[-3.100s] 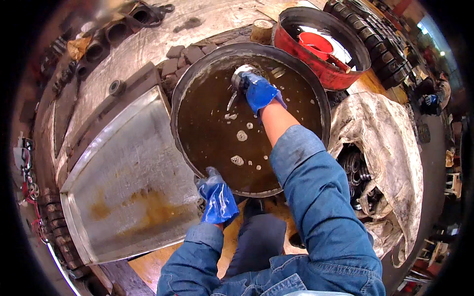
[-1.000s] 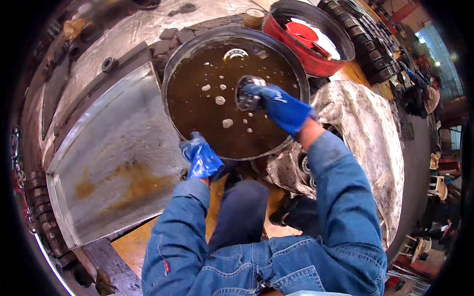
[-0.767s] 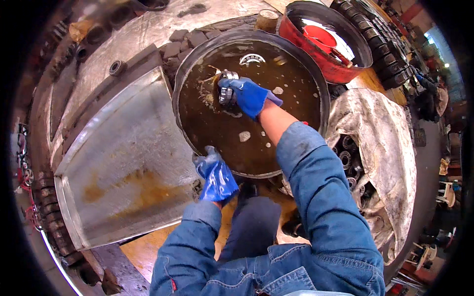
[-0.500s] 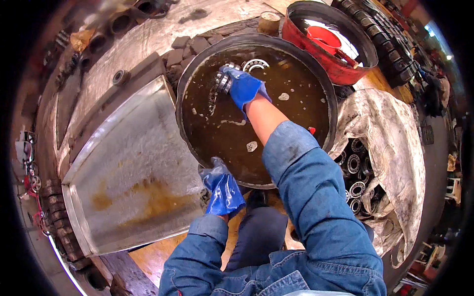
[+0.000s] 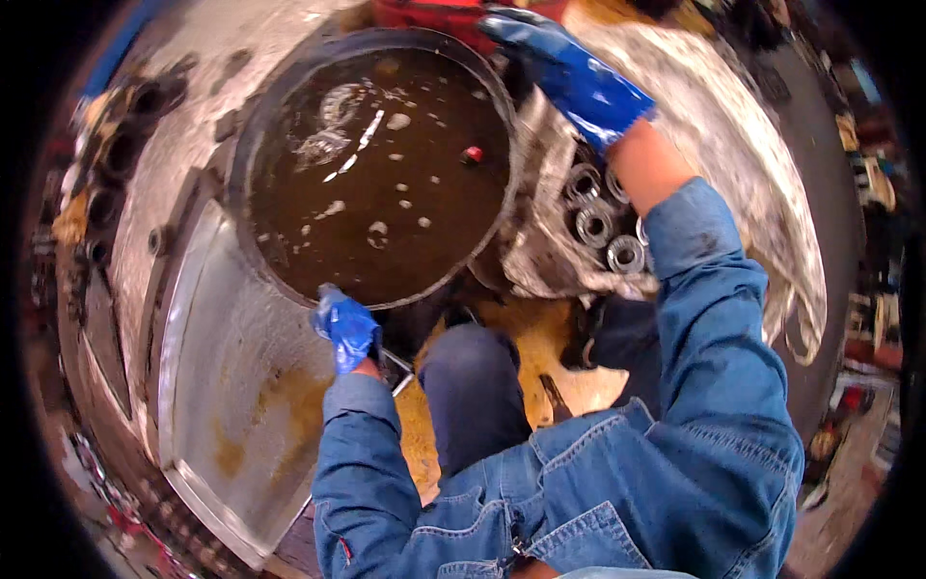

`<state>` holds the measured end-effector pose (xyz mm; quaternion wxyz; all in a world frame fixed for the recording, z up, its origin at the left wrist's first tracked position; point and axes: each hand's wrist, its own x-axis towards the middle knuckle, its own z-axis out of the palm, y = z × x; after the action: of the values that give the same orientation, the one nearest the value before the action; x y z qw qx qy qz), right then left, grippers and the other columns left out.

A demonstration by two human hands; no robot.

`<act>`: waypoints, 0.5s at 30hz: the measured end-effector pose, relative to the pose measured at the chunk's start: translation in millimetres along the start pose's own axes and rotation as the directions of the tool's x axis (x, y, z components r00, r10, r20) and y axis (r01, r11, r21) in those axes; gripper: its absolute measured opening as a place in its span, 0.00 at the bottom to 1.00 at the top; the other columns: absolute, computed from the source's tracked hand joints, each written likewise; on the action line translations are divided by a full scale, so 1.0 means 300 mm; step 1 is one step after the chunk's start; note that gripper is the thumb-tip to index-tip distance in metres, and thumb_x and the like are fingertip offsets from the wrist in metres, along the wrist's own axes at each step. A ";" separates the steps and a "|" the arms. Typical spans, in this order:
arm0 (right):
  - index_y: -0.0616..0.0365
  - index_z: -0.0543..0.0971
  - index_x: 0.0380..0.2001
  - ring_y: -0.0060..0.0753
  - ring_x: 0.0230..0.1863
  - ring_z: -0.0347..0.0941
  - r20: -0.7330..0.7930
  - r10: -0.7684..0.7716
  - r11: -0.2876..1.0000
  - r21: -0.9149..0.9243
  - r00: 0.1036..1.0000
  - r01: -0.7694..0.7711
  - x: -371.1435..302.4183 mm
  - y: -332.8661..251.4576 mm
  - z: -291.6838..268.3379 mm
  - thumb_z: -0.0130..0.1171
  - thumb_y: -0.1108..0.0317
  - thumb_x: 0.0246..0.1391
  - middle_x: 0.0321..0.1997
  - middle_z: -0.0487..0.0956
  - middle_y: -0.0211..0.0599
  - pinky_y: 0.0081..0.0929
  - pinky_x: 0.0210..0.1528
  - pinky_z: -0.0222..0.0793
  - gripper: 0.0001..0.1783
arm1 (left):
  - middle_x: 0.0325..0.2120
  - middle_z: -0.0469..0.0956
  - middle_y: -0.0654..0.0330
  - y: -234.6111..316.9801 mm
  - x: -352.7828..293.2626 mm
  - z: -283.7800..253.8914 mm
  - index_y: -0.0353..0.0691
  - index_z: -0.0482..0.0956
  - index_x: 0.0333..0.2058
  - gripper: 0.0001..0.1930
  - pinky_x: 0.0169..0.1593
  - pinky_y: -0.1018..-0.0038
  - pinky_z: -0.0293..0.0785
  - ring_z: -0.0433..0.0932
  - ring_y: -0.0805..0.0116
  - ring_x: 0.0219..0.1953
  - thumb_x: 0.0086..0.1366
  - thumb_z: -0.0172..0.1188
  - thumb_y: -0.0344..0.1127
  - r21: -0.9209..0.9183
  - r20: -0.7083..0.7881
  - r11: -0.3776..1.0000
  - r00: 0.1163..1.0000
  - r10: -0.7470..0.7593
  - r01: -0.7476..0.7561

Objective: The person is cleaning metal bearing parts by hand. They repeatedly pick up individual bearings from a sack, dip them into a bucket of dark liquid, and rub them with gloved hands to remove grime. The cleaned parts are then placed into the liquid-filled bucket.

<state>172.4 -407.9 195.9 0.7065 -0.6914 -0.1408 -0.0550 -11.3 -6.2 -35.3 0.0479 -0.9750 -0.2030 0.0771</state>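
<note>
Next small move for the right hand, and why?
I'd probably lower the right hand to the uncovered bearings and take one. The hand seems to hold nothing, and the bearings lie close by in the opening of the stained cloth, likely within reach. The left hand is at the near rim of the basin, so the right looks the better choice.
</note>
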 end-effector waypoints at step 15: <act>0.58 0.80 0.44 0.55 0.45 0.79 -0.647 0.469 0.037 -0.665 0.601 -0.746 -1.082 1.167 -0.507 0.67 0.49 0.49 0.44 0.82 0.52 0.45 0.48 0.76 0.26 | 0.50 0.79 0.53 0.100 -0.124 -0.316 0.33 0.73 0.57 0.18 0.54 0.68 0.72 0.76 0.63 0.49 0.72 0.47 0.34 -0.755 0.219 0.644 0.973 0.077 0.119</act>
<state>-23.3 -583.5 -230.6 0.1650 -0.9291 0.3158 0.0993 -17.2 -54.5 59.0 -0.3907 -0.8856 -0.2319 0.0968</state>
